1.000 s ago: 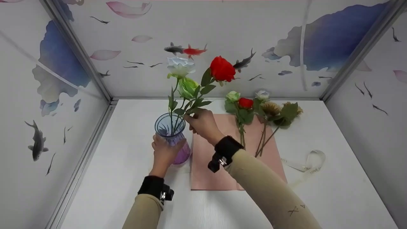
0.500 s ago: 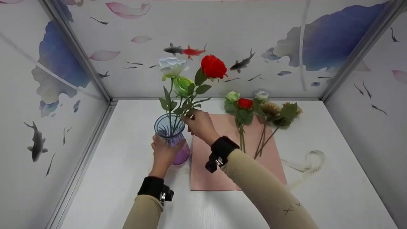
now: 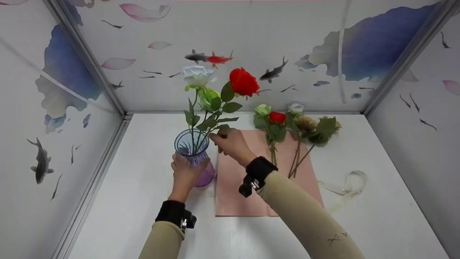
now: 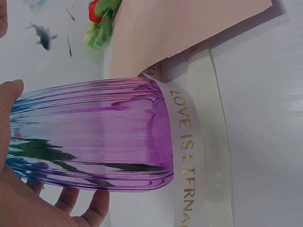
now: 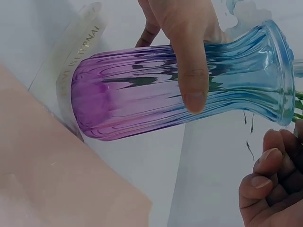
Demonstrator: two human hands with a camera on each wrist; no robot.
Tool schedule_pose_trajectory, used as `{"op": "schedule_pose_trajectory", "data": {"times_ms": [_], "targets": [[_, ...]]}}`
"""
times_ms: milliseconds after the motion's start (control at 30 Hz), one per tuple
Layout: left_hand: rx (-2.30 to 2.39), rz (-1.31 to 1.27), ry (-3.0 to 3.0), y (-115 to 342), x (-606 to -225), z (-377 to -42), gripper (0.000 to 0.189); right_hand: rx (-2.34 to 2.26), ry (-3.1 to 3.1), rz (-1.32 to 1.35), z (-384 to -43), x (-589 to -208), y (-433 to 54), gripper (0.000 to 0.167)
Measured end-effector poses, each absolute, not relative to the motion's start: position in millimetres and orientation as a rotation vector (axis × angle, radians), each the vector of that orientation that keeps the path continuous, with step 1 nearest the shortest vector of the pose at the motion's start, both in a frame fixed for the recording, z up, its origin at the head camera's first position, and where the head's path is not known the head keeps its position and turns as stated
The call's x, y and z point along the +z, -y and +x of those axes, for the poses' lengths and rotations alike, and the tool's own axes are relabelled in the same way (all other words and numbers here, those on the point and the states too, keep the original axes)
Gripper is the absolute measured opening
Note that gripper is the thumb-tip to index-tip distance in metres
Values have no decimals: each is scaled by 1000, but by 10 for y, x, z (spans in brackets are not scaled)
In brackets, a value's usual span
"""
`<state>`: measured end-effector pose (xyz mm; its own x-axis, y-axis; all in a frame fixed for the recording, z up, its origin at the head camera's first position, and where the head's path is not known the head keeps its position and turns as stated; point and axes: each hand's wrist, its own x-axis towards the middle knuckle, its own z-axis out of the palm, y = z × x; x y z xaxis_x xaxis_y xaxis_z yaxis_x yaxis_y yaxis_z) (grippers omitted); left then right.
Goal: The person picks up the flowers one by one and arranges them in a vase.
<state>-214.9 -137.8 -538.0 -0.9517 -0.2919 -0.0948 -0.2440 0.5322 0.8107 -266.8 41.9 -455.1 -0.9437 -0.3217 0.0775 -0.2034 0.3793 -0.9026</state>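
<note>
A glass vase (image 3: 205, 175), blue at the top and purple below, stands upright on the white table. My left hand (image 3: 187, 176) grips its middle, with the thumb across the front in the right wrist view. White (image 3: 198, 77), yellow-green (image 3: 207, 98) and red (image 3: 243, 82) artificial roses rise from the vase mouth, stems inside. Right beside the rim, my right hand (image 3: 233, 143) pinches low on the red rose's leafy stem, fingers curled. The pinch itself is mostly hidden by the hand. Through the vase wall (image 4: 94, 123), dark green leaves or stems show in the left wrist view.
Pink wrapping paper (image 3: 242, 198) lies right of the vase. On it rest a red rose (image 3: 277, 117), a pale green rose (image 3: 263, 109), a white one (image 3: 296, 108) and brownish flowers (image 3: 306, 123). Lettered ribbon (image 4: 187, 156) runs by the vase base; printed walls enclose the table.
The right hand and the flower heads swung left, then slightly back right. The red rose now sits a little lower. The left hand and vase stay in place.
</note>
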Motion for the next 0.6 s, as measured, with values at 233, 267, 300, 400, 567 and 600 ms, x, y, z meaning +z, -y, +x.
{"op": "schedule_pose_trajectory", "data": {"times_ms": [233,267,300,400,567,600], "targets": [[-1421,458,2696,1383,-5370,-2128,119,-1607,-2447,-539,-2660,-4688,-596,32],[-1421,451,2693,1382,-5368,-2123,119,-1604,-2442,-540,-2660,-4710,-621,31],[-1415,445,2694,1382,-5368,-2119,119,-1601,-2438,-536,-2662,-4731,-647,30],[-1405,433,2692,1380,-5368,-2109,117,-1574,-2432,-522,-2670,-4786,-729,26],[-1384,415,2678,1378,-5388,-2120,115,-1495,-2447,-469,-2693,-4878,-897,24],[-1382,411,2671,1377,-5392,-2121,114,-1486,-2455,-456,-2698,-4899,-937,25]]}}
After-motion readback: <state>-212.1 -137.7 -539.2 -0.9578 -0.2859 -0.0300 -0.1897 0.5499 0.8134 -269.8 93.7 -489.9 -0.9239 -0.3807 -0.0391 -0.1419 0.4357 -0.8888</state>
